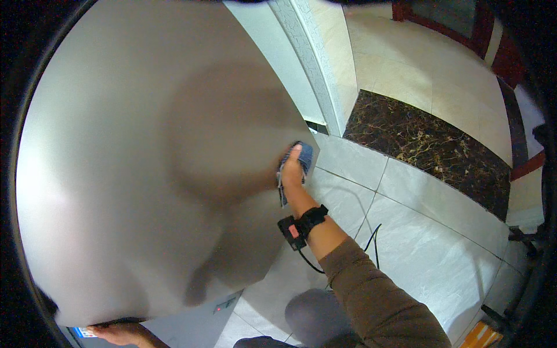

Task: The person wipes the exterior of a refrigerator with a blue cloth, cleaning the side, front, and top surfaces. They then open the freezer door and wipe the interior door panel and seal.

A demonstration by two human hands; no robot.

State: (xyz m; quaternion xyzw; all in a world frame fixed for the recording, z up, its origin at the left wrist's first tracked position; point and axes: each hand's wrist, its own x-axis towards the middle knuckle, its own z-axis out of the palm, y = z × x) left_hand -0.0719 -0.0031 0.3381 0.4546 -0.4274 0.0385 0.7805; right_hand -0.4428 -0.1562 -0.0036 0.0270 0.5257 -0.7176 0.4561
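Note:
A large smooth metallic-grey panel [130, 152], which looks like an appliance door, fills the left and middle of the view and shows blurred reflections. My right hand [292, 167] holds a folded blue denim cloth [306, 157] against the panel near its right edge, thumb on top. A black strap with a small box [300, 226] and a cable sits on my right wrist. At the bottom left, my left hand [119, 333] is at the panel's lower edge by a dark recess; its fingers are partly hidden, and whether it grips the edge is unclear.
Below the panel is a grey surface with a small red light [224, 305]. Light tiles [422, 235] cover the floor at right, bordered by a dark marbled threshold [431, 148]. A white door frame [311, 65] stands beyond the panel. A taped cardboard box [481, 336] lies bottom right.

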